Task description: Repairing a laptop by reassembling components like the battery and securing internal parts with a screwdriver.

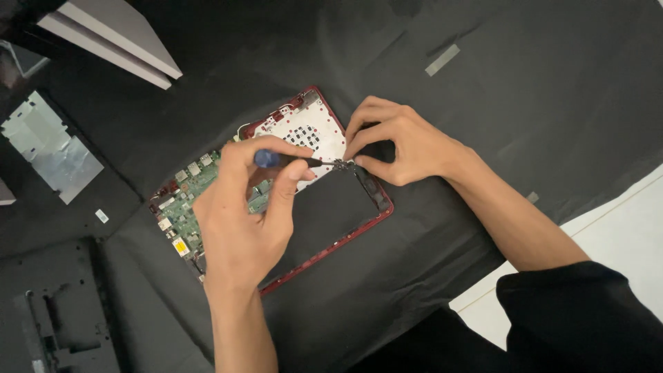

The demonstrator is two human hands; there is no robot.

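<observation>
An opened laptop base with a dark red frame (324,253) lies on a black cloth. A green circuit board (181,200) fills its left part and a white perforated plate (312,131) its top. My left hand (242,214) grips a small screwdriver with a blue handle (268,159), tip pointing right at a small metal part (343,164). My right hand (397,141) pinches that part with thumb and forefinger at the frame's right side.
A silver foil-covered sheet (50,147) lies at the left. A dark plastic cover (55,311) sits bottom left. Grey flat panels (117,38) rest top left. White floor (621,235) shows at the right beyond the cloth edge.
</observation>
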